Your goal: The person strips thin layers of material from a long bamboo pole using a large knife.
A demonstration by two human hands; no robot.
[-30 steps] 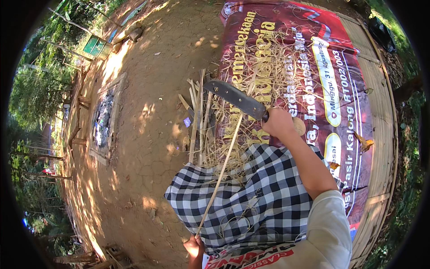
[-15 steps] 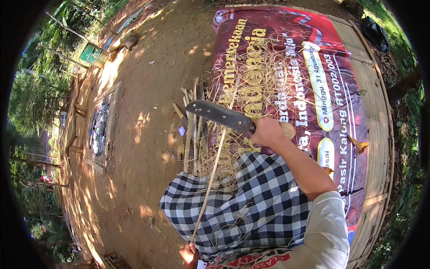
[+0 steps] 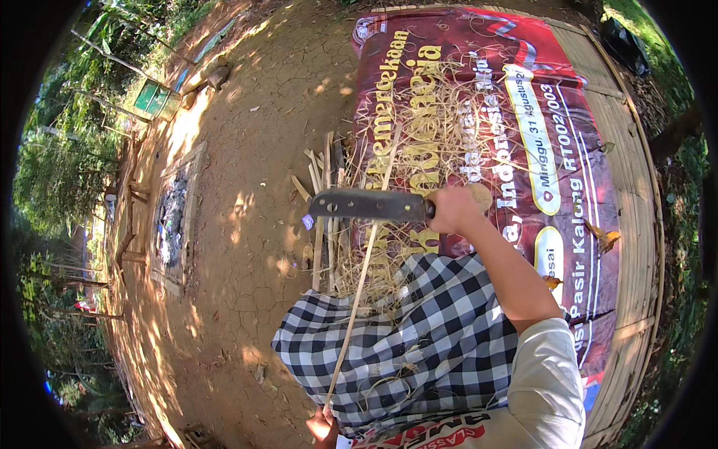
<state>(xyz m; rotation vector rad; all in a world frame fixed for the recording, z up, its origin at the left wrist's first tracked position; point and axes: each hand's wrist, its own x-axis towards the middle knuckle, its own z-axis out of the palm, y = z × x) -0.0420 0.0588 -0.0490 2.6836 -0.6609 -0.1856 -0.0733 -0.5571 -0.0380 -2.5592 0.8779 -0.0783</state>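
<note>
My right hand (image 3: 455, 210) is closed round the handle of a machete with a broad dark blade (image 3: 378, 205). The blade points left and lies across a long, thin bamboo strip (image 3: 355, 299); whether it touches the strip I cannot tell. At the lower edge my left hand (image 3: 323, 426) pinches the near end of the strip, which slants away over a black-and-white checked cloth (image 3: 389, 359) on my lap. Beyond the blade, the strip's far part passes over curly pale shavings (image 3: 449, 127) scattered on a dark red printed banner (image 3: 523, 262).
Several split bamboo pieces (image 3: 317, 254) lie at the banner's left edge. The banner covers a bamboo platform (image 3: 636, 224). On the left are bare cracked earth (image 3: 247, 165), a framed ash pit (image 3: 173, 217) and a green container (image 3: 155, 99). A black bag (image 3: 624, 46) lies at the far right.
The machete has turned so its tip sits lower and the blade is nearly level. My right hand has shifted slightly right and up. My left hand still holds the strip's end.
</note>
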